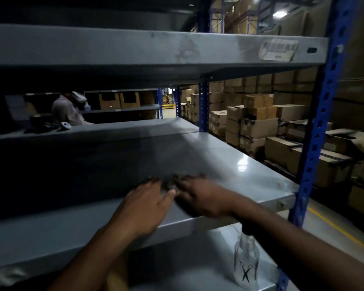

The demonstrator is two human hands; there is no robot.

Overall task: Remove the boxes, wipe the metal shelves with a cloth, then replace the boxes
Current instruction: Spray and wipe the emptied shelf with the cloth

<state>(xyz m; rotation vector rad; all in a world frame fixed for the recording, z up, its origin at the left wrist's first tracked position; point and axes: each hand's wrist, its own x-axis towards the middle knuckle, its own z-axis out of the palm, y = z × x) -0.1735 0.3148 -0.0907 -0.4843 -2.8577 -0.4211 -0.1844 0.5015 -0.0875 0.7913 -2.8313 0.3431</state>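
Note:
The middle grey metal shelf holds no boxes. Both my hands lie on its front part, side by side, with the fingers stretched forward. My left hand rests flat, thumb out to the right. Blurred by motion, my right hand sits just right of it. A dark smeared patch lies at the fingertips of both hands; I cannot tell whether it is a cloth. The upper shelf shows dust smudges on its front lip.
A clear spray bottle with a scissors mark stands on the lower shelf. Blue perforated uprights frame the rack on the right. Stacked cardboard boxes fill the floor beyond. A person stands behind the rack.

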